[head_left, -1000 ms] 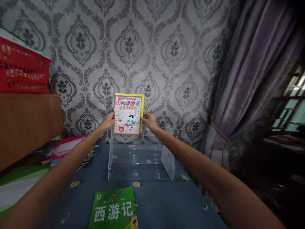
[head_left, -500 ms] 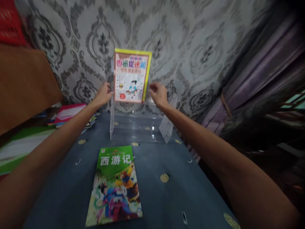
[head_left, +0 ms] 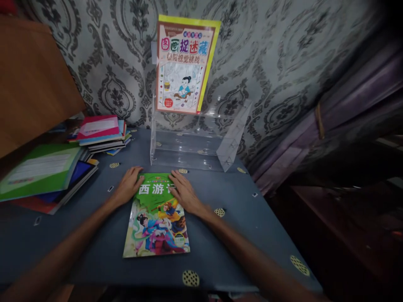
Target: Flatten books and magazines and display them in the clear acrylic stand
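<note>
A green-topped book (head_left: pixel 157 226) with a colourful illustrated cover lies flat on the table in front of me. My left hand (head_left: pixel 128 184) is at its upper left corner, fingers stretched forward along the edge. Over the upper right part of the cover lies my right hand (head_left: pixel 185 193), fingers extended and partly hiding the title; whether it presses on the book I cannot tell. Behind them stands a clear acrylic rack (head_left: pixel 185 157) with stepped tiers. An orange-bordered picture book (head_left: pixel 181 92) with a yellow edge behind it stands upright on its top tier, towards the left.
Stacks of books, one topped with pink (head_left: pixel 97 127) and one with green (head_left: pixel 37 167), lie on the table's left side. A brown box (head_left: pixel 34 79) stands behind them. Patterned wallpaper (head_left: pixel 270 75) backs the table (head_left: pixel 239 247); a purple curtain (head_left: pixel 333 117) hangs at the right.
Both hands have come down from beside the upright picture book to the upper end of the green-topped book. The view has shifted, and the upright book stays on the rack.
</note>
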The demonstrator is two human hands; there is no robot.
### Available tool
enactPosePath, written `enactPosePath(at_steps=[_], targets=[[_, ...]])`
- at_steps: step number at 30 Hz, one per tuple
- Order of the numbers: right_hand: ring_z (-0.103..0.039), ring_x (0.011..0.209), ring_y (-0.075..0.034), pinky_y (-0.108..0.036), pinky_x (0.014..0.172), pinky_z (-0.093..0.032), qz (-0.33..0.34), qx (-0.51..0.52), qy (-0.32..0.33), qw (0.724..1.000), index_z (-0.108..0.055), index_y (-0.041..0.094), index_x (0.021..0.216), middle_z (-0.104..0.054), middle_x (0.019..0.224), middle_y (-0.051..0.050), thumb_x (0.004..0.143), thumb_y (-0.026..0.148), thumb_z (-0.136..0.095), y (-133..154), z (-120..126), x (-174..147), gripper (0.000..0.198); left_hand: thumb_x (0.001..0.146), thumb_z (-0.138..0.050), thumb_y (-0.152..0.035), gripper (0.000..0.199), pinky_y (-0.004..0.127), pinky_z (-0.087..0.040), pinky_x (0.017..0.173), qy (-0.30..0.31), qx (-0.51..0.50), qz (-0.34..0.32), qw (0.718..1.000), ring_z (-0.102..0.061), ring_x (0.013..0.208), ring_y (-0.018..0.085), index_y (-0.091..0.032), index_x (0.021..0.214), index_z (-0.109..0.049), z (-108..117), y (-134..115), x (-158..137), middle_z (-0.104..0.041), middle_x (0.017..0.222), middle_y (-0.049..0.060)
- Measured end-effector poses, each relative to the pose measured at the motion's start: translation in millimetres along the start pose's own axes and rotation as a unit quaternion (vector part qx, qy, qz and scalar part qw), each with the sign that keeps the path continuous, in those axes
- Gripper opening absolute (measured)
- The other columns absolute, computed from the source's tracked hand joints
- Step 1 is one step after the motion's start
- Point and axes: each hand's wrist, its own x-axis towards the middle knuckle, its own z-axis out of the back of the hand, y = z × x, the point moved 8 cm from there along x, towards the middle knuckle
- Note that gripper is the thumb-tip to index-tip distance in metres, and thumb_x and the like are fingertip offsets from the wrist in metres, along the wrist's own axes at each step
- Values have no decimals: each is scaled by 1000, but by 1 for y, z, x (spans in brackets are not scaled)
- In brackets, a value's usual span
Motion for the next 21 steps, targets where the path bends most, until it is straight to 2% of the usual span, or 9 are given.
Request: enactPosePath(at_steps=[3,6,11,15,18,21], targets=[[-24,153,-29,-57,122,-25,-43,-45,36,997,-44,10,149,-36,160,-19,102,29,-41,8,-4,2,51,98,-35,-36,37,47,-44,108,6,3,16,1000,-57,122,26,-17,120,-59,-8,7,-5,-64,125,13],[-25,152,-31,-64,121,-18,-47,-98,62,992,-42,7,149,-35,159,-21,102,28,-42,28,-1,1,51,99,-35,-35,38,48,-43,110,8,15,12,1000,-57,124,26,-17,119,-61,-11,8,-5,-65,127,13],[-30,150,-31,-66,121,-16,14,-115,77,990,-43,10,148,-37,159,-19,103,34,-46,74,-9,-5,51,99,-35,-35,39,47,-44,110,1,26,1,1000,-58,122,26,-17,119,-62,-11,8,-5,-66,126,13],[-33,149,-30,-63,121,-19,79,-100,99,987,-45,11,145,-43,157,-17,102,39,-48,101,-21,4,51,99,-35,-35,39,49,-44,109,-13,24,-10,1000,-59,120,26,-17,119,-63,-12,10,-6,-66,124,13],[-35,148,-29,-61,122,-21,101,-93,97,986,-45,11,145,-45,156,-16,102,41,-48,105,-27,22,52,99,-32,-34,41,49,-45,108,-24,18,-16,999,-59,119,27,-16,119,-63,-11,11,-6,-67,123,14],[-35,148,-28,-60,123,-19,83,-94,85,988,-45,12,146,-42,157,-15,103,41,-46,95,-30,38,53,99,-30,-33,44,49,-45,108,-20,16,-22,999,-59,118,26,-15,121,-63,-11,11,-6,-66,124,14]])
